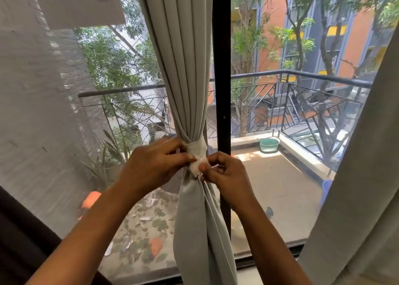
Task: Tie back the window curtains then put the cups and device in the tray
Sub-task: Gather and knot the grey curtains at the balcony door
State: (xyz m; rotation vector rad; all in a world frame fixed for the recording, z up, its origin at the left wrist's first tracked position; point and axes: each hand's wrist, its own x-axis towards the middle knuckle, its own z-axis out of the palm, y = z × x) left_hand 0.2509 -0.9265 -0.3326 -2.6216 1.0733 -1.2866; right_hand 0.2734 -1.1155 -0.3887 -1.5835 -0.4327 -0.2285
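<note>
The left hand and right hand pinch the tieback around the bunched curtain at 12 o'clock. A slack knot could slip loose.

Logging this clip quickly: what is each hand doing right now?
Left hand: pinches the white tie round the gathered curtain.
Right hand: pinches the same tie's end.

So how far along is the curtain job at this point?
Done: the middle curtain is gathered into a bunch, with a pale tie wrapped round it. In hand: the left hand and right hand both pinch the tie's ends, fastening it. Left: the curtain at the right edge shows no tie; cups, device and tray are out of view.
</note>
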